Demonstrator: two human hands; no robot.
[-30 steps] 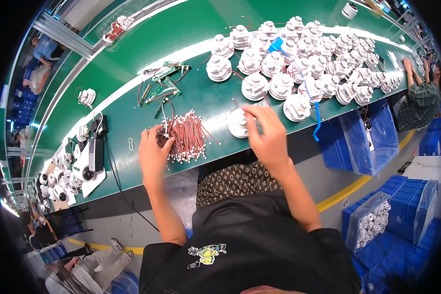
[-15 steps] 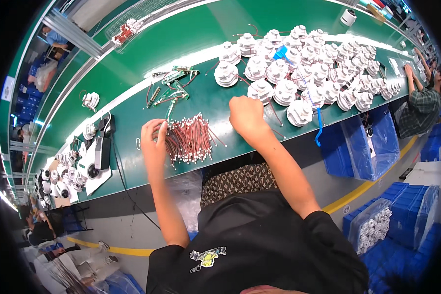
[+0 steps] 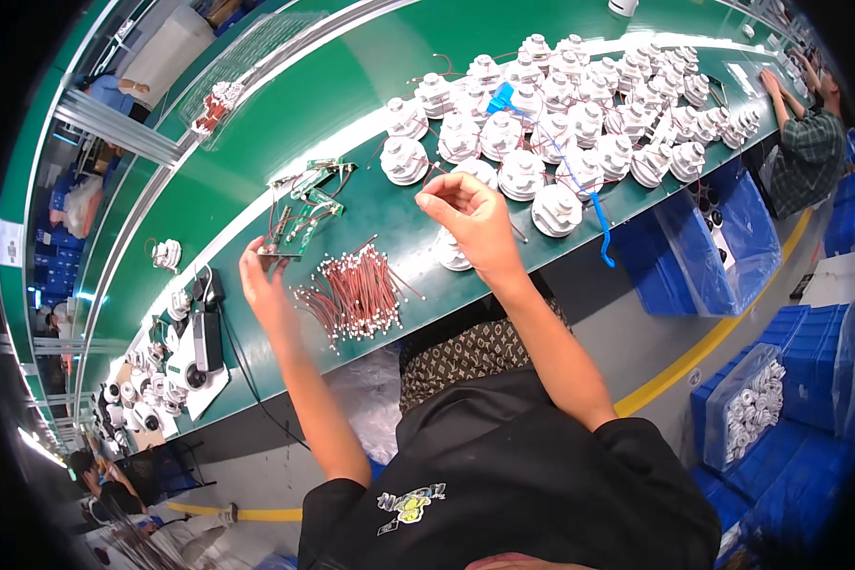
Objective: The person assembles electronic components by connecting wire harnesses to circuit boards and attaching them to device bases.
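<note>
A narrow green circuit board is pinched in the fingers of my left hand, over the bench's left part. Beside it lies a heap of other green circuit boards with wires. A bundle of short red-brown cables with white connectors rests between my hands. My right hand is raised with its fingers loosely curled, and I see nothing in it. Just under it sits a white round housing, partly hidden by the hand. Many similar white housings with red wires stand in rows beyond and to the right.
A blue tool with a blue coiled cord lies over the housings. A black box and white camera parts occupy the bench's left end. Blue bins stand below at right. A co-worker sits at the far right.
My left hand has moved to the boards and lifted one. My right hand has turned from a fist to loosely curled, and a white housing now shows under it. The view has shifted slightly.
</note>
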